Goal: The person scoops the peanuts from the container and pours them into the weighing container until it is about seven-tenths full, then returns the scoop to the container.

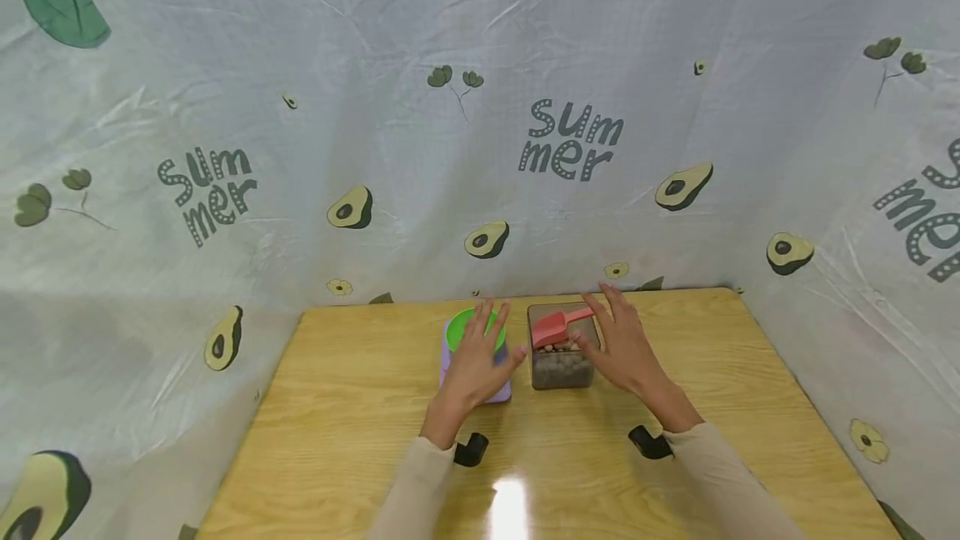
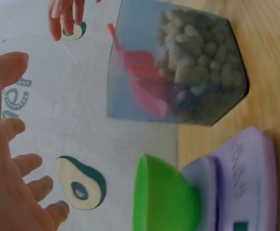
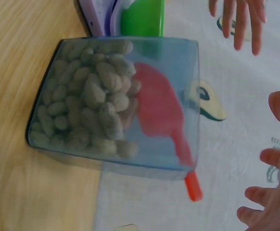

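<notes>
A clear plastic bin stands near the table's back edge and holds peanuts in their shells. On the peanuts rests a red scoop, its handle reaching past the bin's rim. To the bin's left is a lilac kitchen scale bearing a green bowl. My left hand hovers over the scale with fingers spread, partly hiding bowl and scale in the head view. Beside the scoop's handle, my right hand is held up with spread fingers. Both hands are apart from these things in the wrist views.
The wooden table has a printed white cloth behind it and at both sides. A black wrist device sits below my left hand, and another black device below my right.
</notes>
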{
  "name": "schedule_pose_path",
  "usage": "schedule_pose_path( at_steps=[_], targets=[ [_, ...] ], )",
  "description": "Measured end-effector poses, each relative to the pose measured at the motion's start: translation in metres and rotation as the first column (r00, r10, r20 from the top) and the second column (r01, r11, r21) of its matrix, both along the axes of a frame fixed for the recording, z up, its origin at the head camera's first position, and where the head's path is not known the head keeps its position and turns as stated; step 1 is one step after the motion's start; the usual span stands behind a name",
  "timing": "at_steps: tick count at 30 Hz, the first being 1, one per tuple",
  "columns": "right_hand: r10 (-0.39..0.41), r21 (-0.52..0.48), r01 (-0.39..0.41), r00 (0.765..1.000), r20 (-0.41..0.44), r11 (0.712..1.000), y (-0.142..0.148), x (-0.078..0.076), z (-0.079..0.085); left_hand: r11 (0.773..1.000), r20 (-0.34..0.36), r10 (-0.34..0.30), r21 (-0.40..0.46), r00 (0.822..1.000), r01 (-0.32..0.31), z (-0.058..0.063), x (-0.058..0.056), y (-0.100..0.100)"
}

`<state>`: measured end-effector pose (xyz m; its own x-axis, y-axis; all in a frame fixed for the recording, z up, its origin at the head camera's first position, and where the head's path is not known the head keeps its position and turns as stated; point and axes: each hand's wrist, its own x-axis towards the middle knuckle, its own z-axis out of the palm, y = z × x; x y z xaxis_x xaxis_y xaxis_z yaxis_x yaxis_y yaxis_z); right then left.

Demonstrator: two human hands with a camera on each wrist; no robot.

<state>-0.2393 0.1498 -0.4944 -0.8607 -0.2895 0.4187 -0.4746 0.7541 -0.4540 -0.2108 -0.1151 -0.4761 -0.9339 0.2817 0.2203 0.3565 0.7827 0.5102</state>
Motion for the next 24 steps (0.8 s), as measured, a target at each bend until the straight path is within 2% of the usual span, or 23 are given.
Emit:
schedule_pose_path(
  at_steps=[2,5,7,9,11,14,16,18,21,24],
  targets=[
    [0.004,-0.062,-0.004,1.0,-0.002,0.998,0.003,-0.003,-0.003,0.998,0.028,-0.015,0.068,0.999,0.013,-0.005,-0.004,0.006],
    [0.004,-0.187,0.005,0.999,0.046,0.982,0.006,-0.008,-0.007,0.982,0.07,-0.039,0.185,0.997,0.026,-0.013,-0.01,0.014],
    [0.01,-0.308,0.024,0.994,0.108,0.951,0.008,-0.012,-0.011,0.963,0.098,-0.051,0.268,0.994,0.023,-0.02,-0.014,0.019],
    [0.015,-0.423,0.067,0.982,0.187,0.904,0.009,-0.017,-0.016,0.941,0.131,-0.055,0.339,0.99,0.007,-0.028,-0.017,0.024],
    [0.029,-0.524,0.128,0.959,0.281,0.842,0.009,-0.022,-0.021,0.917,0.169,-0.064,0.4,0.983,-0.009,-0.035,-0.021,0.029],
    [0.074,-0.612,0.227,0.902,0.426,0.758,0.008,-0.03,-0.026,0.881,0.223,-0.076,0.472,0.972,-0.039,-0.043,-0.025,0.036],
    [0.112,-0.642,0.283,0.858,0.502,0.713,0.007,-0.034,-0.029,0.862,0.248,-0.083,0.504,0.965,-0.055,-0.048,-0.027,0.041],
    [0.147,-0.658,0.323,0.819,0.554,0.681,0.004,-0.037,-0.031,0.849,0.272,-0.087,0.523,0.958,-0.071,-0.052,-0.03,0.045],
    [0.173,-0.662,0.358,0.784,0.596,0.658,0.001,-0.041,-0.034,0.848,0.298,-0.089,0.523,0.95,-0.084,-0.058,-0.033,0.049],
    [0.172,-0.638,0.375,0.759,0.627,0.672,-0.004,-0.044,-0.037,0.844,0.303,-0.102,0.531,0.947,-0.078,-0.064,-0.036,0.052]
  ],
)
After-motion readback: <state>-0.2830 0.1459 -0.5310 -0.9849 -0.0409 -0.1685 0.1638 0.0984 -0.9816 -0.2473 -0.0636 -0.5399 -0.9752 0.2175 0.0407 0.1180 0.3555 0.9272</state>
